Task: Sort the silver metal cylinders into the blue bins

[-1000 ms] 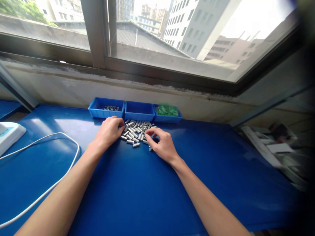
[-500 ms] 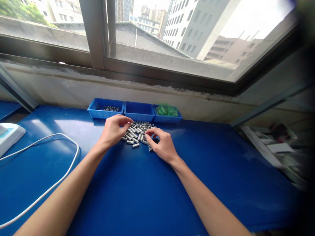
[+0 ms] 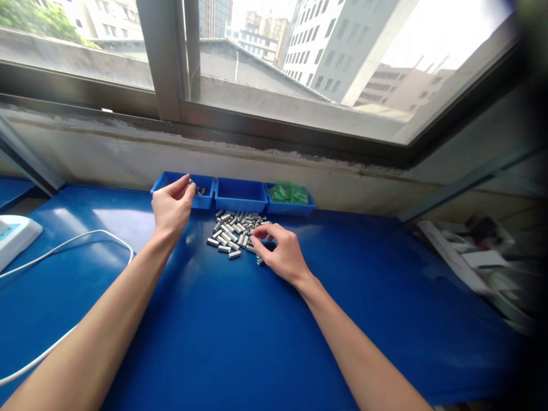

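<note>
My left hand [image 3: 171, 205] is over the left blue bin [image 3: 159, 184], thumb and forefinger pinched at a small metal part that is too tiny to name. Small metal pieces [image 3: 200, 190] lie in that bin, partly covered by the hand. On the table in front of the bins is a loose pile of short silver metal cylinders [image 3: 231, 231]. My right hand [image 3: 280, 249] rests at the pile's right side with its fingertips close together. What it holds, if anything, cannot be made out among the cylinders.
An open middle blue bin [image 3: 241, 204] and a right blue bin [image 3: 295, 211] with green plastic bags [image 3: 289, 193] stand by the wall below the window. A white cable [image 3: 103, 232] and a white power strip [image 3: 17, 237] lie at left. Clutter [image 3: 483, 257] sits at far right.
My left hand has moved left and away from the pile to the left bin, uncovering more cylinders. My right hand stays almost in place at the pile.
</note>
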Available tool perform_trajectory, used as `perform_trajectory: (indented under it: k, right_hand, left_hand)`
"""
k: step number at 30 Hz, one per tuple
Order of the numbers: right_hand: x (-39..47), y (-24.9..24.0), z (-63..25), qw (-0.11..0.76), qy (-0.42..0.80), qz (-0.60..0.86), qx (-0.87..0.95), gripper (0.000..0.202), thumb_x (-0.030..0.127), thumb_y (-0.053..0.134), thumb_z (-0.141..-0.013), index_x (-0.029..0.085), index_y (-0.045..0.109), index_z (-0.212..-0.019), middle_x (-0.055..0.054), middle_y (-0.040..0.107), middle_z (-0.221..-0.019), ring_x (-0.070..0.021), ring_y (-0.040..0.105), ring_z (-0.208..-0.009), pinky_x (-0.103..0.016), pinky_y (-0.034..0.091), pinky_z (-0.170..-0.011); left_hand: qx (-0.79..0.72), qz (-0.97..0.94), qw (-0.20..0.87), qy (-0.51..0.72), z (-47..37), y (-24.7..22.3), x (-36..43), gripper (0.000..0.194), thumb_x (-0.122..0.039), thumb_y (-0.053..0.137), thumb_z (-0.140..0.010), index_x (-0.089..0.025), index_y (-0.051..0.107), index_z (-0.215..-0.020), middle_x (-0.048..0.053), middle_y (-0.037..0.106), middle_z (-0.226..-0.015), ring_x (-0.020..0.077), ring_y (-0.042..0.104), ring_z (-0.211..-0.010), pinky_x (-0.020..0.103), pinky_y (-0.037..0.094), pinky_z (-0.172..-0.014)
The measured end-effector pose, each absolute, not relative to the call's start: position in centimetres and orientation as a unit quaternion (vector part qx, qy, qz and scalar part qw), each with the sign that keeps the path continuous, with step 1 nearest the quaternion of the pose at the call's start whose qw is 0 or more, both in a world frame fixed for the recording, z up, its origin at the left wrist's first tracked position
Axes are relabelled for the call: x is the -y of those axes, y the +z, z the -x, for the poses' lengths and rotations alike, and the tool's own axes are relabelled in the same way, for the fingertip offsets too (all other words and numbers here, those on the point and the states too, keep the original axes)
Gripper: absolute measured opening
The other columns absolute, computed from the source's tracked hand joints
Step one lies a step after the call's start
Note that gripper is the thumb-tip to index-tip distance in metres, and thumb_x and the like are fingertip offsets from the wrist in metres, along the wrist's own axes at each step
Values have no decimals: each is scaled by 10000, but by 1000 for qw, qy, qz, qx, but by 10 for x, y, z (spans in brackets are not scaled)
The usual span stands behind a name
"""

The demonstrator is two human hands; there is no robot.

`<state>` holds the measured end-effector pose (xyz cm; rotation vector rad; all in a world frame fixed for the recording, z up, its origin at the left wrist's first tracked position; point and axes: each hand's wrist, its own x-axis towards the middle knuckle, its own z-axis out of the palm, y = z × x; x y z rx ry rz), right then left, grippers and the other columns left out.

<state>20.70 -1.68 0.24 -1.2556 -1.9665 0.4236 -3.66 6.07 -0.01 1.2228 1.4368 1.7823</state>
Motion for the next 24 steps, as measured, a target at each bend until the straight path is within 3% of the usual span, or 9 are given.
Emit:
perform_trajectory:
  k: [5,11,17,24]
  right_hand:
    - [16,0,-210,353,171,473,789,71,189,655,-848,219,698,-895,-38,726,-912,-203,661,-890,-340,511,-831]
    - [15,-3,-210,343,182,475,790,95,158,643,-857,210,722,-860,-30,737,-895,-189,663,-881,-331,502,-840]
    - [14,-2,-215,347,202,489,775,182,152,614,-862,217,718,-997,-22,742,-924,-171,677,-851,-305,513,-805]
    - [13,2,-224,334,215,470,788,221,99,645,-800,213,723,-972,-15,742,-938,-167,666,-852,-288,511,-799]
  left_hand:
    - [-537,-490,260,636,31,4,-56,504,-320,696,-789,-153,675,-1264,94,706,-1236,272,665,-1157,397,511,-1058]
    - [-542,-552,204,600,26,8,-48,402,-272,662,-800,-171,726,-1184,87,673,-1299,278,612,-1239,387,501,-1072]
    - [-475,-686,158,528,6,10,-26,225,-208,597,-848,-182,771,-988,51,770,-1001,206,721,-937,323,568,-900]
    - [-373,-828,151,390,-9,-4,-10,248,-137,543,-882,-181,730,-1037,83,721,-1059,208,665,-966,336,531,-869]
